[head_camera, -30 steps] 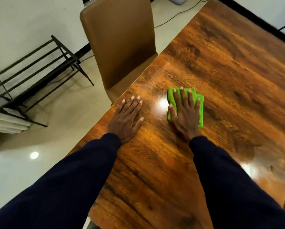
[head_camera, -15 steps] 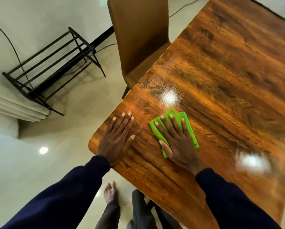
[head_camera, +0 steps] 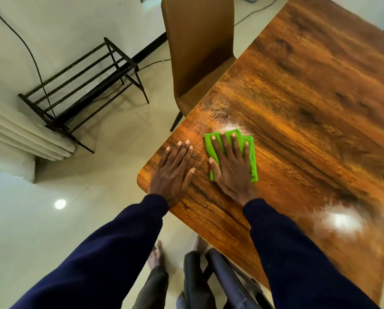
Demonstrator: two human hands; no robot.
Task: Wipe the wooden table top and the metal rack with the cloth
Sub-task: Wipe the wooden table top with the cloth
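A folded green cloth [head_camera: 251, 150] lies flat on the glossy wooden table top [head_camera: 309, 103], near its left corner. My right hand [head_camera: 232, 166] presses down on the cloth with straight, spread fingers and covers most of it. My left hand [head_camera: 174, 170] rests flat on the bare wood just left of the cloth, close to the rounded table corner. The black metal rack [head_camera: 82, 85] stands on the floor against the wall at the left, well away from both hands.
A brown chair [head_camera: 197, 47] is pushed against the table's left edge beyond my hands. A dark chair frame [head_camera: 220, 279] and bare feet [head_camera: 155, 255] show below the near table edge. White folded fabric [head_camera: 19, 134] sits at the far left beside the rack.
My right hand has slid the cloth back and turned it straighter on the table near the corner. My left hand stays flat beside it. The view has shifted further back from the table.
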